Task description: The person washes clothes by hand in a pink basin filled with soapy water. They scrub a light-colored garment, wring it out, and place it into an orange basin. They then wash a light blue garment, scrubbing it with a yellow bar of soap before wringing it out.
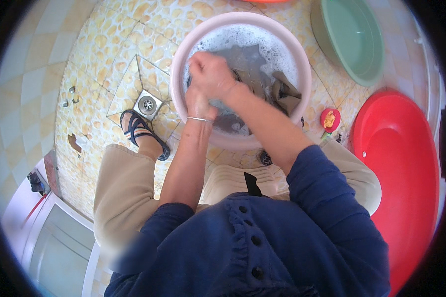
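Note:
A round pale pink basin (178, 67) holds soapy water with foam along its far side. Dark grey-brown cloth (258, 80) lies soaking in it, with a fold standing out of the water on the right. My right hand (212, 72), closed, is over the left part of the basin. Just below it, partly covered by it, is my left hand (200, 104), with a thin metal bangle at the wrist. The two hands are pressed together, fingers curled, on a bit of the wet cloth; most of what they grip is hidden.
A square metal floor drain (148, 105) is set in the patterned tiles left of the basin, beside my sandalled foot (145, 133). On the right stand a green basin (356, 41) and a large red tub (401, 163). A small red-headed brush or scoop (330, 119) lies between.

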